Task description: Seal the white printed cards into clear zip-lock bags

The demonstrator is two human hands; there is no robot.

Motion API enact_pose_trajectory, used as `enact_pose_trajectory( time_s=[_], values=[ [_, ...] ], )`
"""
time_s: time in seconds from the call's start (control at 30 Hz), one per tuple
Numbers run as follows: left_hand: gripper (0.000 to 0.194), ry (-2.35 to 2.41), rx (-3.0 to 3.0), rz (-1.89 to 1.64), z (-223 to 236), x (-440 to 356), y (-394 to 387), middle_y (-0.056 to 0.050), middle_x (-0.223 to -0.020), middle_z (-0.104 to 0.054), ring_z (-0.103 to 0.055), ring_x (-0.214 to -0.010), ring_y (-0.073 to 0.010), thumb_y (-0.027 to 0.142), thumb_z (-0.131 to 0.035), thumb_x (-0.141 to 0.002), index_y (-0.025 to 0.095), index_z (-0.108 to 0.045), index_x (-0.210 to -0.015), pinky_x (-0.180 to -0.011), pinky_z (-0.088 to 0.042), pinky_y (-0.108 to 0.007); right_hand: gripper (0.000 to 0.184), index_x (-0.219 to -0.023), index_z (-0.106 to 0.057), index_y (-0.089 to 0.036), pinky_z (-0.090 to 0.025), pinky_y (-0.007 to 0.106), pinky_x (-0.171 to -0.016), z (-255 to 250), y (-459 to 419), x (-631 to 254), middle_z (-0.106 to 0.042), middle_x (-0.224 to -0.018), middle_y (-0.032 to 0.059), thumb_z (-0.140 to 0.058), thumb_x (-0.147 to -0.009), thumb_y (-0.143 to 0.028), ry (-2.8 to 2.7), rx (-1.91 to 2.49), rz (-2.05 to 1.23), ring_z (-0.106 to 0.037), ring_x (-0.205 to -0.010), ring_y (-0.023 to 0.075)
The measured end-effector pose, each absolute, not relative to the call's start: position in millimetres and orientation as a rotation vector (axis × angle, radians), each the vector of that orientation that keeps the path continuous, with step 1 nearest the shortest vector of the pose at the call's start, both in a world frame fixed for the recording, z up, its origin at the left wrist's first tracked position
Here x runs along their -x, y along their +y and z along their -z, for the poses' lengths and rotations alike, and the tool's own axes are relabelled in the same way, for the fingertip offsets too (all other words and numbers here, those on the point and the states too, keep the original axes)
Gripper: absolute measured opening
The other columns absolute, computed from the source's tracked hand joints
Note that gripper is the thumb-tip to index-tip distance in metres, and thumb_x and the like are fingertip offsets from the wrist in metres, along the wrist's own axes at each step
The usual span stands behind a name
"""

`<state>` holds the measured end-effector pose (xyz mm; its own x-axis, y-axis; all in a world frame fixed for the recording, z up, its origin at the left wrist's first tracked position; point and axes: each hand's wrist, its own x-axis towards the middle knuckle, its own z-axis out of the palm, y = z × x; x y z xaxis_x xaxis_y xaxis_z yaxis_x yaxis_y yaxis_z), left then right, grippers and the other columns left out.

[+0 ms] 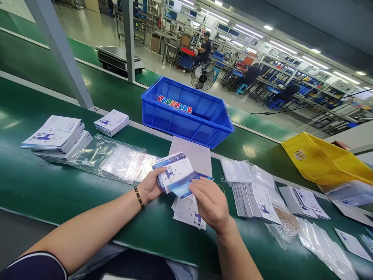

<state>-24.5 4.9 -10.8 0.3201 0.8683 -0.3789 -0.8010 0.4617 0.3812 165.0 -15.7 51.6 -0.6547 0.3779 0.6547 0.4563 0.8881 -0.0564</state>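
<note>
My left hand [151, 184] is closed round a stack of booklets [181, 169], thumb on top of the white printed cover. In my right hand [211, 202] is a single blue booklet [183, 186], pinched by the fingers and tilted over the stack's near right edge. Below both hands, a few loose white booklets [189, 213] lie on the green bench. A sheet of pale card [192, 153] lies just beyond the stack. Left of my left hand, clear plastic bags [124, 161] lie flat.
A blue bin [186, 126] stands ahead, with a yellow bin [323, 157] at right. Booklet piles rest at left [55, 134] and right [253, 200]. A bag of rubber bands [284, 223] lies nearby. A grey post [62, 58] rises at left. People sit at far benches behind a fan [203, 76].
</note>
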Motion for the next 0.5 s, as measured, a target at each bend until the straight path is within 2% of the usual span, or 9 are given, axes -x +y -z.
enact_pose_trajectory(
  time_s=[0.07, 0.13, 0.27, 0.33, 0.43, 0.5],
  values=[
    [0.046, 0.613, -0.111, -1.115, 11.2, 25.8, 5.9, -0.011, -0.099, -0.067, -0.062, -0.093, -0.0241, 0.021, -0.058, -0.076, 0.014, -0.047, -0.12, -0.085, -0.047, -0.038, 0.043, -0.115, -0.051, -0.017, -0.05, 0.033, -0.064, -63.1, -18.5, -176.5, -0.065, -0.084, 0.0085, -0.047, -0.077, 0.0, -2.28, 0.706, 0.005, -0.06, -0.077, 0.0181],
    [0.048, 0.607, -0.104, -1.132, 10.5, 26.8, 6.7, -0.01, -0.101, -0.067, -0.063, -0.092, -0.0244, 0.026, -0.058, -0.077, 0.017, -0.045, -0.123, -0.081, -0.049, -0.038, 0.039, -0.113, -0.053, -0.02, -0.049, 0.028, -0.058, -68.0, -16.9, -187.7, -0.065, -0.082, 0.0067, -0.044, -0.08, -0.003, -2.273, 0.843, -0.258, -0.06, -0.071, 0.0158],
    [0.048, 0.611, -0.082, -1.178, 8.6, 26.1, 6.9, -0.008, -0.096, -0.068, -0.064, -0.086, -0.0245, 0.039, -0.054, -0.079, 0.019, -0.046, -0.121, -0.071, -0.052, -0.036, 0.02, -0.091, -0.065, -0.021, -0.049, 0.028, -0.068, -47.9, -2.2, -192.0, -0.066, -0.087, 0.0054, -0.049, -0.08, -0.017, -2.242, 1.216, -0.831, -0.061, -0.078, 0.0166],
    [0.046, 0.611, -0.086, -1.192, 9.2, 24.6, 6.0, -0.007, -0.094, -0.068, -0.064, -0.085, -0.023, 0.034, -0.056, -0.078, 0.018, -0.047, -0.121, -0.073, -0.051, -0.034, 0.015, -0.078, -0.068, -0.019, -0.048, 0.031, -0.073, -28.0, 4.5, -182.1, -0.067, -0.086, 0.0058, -0.054, -0.077, -0.025, -2.055, 1.363, -1.027, -0.061, -0.08, 0.0181],
    [0.046, 0.587, -0.136, -1.177, 10.6, 22.6, 3.8, -0.008, -0.093, -0.069, -0.063, -0.087, -0.0226, 0.022, -0.058, -0.075, 0.016, -0.048, -0.12, -0.079, -0.05, -0.033, 0.03, -0.066, -0.066, -0.016, -0.049, 0.03, -0.062, -2.8, 7.2, -161.5, -0.066, -0.066, 0.005, -0.053, -0.077, -0.041, -1.646, 1.341, -1.389, -0.06, -0.062, 0.0157],
    [0.047, 0.574, -0.162, -1.17, 10.4, 22.2, 2.4, -0.008, -0.093, -0.068, -0.063, -0.088, -0.0231, 0.016, -0.059, -0.073, 0.015, -0.049, -0.119, -0.08, -0.05, -0.034, 0.033, -0.062, -0.063, -0.015, -0.049, 0.029, -0.057, 4.3, 6.2, -152.8, -0.063, -0.057, 0.0029, -0.057, -0.074, -0.044, -1.38, 1.282, -1.435, -0.058, -0.054, 0.0137]
  ],
)
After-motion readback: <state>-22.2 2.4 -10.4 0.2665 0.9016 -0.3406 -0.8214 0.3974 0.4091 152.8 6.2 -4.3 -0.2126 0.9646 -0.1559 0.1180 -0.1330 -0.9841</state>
